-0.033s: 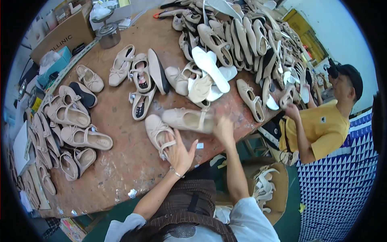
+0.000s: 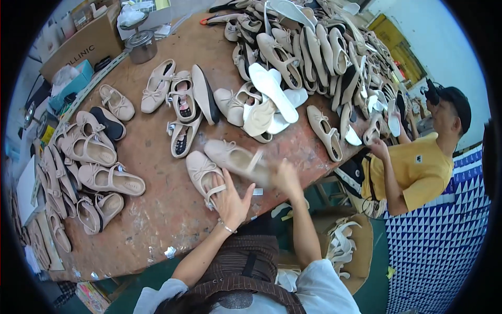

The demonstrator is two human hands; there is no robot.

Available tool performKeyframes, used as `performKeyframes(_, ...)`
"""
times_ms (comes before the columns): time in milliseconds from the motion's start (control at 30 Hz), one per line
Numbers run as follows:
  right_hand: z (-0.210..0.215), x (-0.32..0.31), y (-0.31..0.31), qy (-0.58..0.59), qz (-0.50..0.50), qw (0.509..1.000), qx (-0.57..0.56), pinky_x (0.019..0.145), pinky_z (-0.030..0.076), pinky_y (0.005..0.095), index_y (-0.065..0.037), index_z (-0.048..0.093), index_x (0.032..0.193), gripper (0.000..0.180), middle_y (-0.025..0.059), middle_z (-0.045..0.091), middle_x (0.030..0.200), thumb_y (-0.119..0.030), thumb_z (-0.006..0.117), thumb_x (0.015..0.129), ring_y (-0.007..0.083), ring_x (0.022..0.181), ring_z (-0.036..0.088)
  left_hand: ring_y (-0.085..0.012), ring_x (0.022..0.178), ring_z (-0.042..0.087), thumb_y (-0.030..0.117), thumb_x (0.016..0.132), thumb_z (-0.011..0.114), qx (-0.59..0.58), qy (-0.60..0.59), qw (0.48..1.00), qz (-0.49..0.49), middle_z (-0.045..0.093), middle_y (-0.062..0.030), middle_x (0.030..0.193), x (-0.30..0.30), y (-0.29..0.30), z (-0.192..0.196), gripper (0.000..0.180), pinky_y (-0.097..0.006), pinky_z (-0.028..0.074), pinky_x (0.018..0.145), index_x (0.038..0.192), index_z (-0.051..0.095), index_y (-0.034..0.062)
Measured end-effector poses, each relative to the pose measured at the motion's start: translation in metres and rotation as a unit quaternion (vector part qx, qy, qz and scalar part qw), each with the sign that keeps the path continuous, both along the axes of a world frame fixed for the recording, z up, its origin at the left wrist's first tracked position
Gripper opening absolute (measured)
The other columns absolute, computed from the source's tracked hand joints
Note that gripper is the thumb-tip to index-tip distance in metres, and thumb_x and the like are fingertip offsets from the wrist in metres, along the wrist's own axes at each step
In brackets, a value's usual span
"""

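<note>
A beige Mary Jane shoe [image 2: 197, 170] with a small bow lies on the near part of the table. My left hand [image 2: 232, 203] reaches into its opening, fingers stretched under or beside the strap and thumb spread away; the fingertips are hidden inside. Just right of it, a matching beige shoe [image 2: 228, 156] slants with its toe to the upper left. My right hand [image 2: 286, 179] is closed at that shoe's heel end, which is blurred by motion. The two shoes are close together, and the frames do not show whether they touch.
Several beige shoes [image 2: 94, 149] sit at the table's left. White insoles [image 2: 274, 91] lie beyond my hands, before a large heap of shoes [image 2: 314, 47]. A metal pot [image 2: 142, 48] stands far left. At right, a person in yellow [image 2: 418, 170] handles a shoe; a carton [image 2: 361, 251] holds white pieces.
My right hand has moved a little toward me, and the heel of its shoe has swung down with it. My left hand and its shoe have barely shifted.
</note>
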State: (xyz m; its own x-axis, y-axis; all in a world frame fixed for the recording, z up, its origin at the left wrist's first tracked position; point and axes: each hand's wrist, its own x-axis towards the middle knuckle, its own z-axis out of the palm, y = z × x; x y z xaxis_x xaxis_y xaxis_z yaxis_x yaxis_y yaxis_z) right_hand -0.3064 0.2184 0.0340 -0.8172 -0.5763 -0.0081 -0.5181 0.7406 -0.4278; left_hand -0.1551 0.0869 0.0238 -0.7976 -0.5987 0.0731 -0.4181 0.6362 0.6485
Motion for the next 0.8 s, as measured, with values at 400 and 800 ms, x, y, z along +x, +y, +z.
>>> performKeyframes(400,0.008,-0.153,-0.057,0.237,-0.076,0.961,-0.123,0.101,0.043,0.0487,0.002,0.051,0.134,0.058,0.0242,0.053,0.134,0.005,0.057,0.076,0.0414,0.120,0.052,-0.0248,0.063,0.065,0.001,0.084,0.060,0.079,0.042,0.994,0.057,0.066,-0.0162,0.070,0.070,-0.093,0.047,0.046,-0.040,0.048,0.062,0.127,0.069,0.0154)
performKeyframes(800,0.085,-0.140,-0.043,0.078,-0.123,0.886,-0.440,0.113,0.033,0.0340,-0.006,0.020,0.157,0.074,0.0143,0.029,0.159,0.009,0.048,0.090,0.0260,0.143,0.034,-0.0400,0.103,0.065,0.011,0.092,0.061,-0.350,-0.162,0.865,0.321,0.067,-0.0246,0.114,0.121,-0.391,0.188,0.037,-0.043,0.051,0.090,0.128,0.061,0.0000)
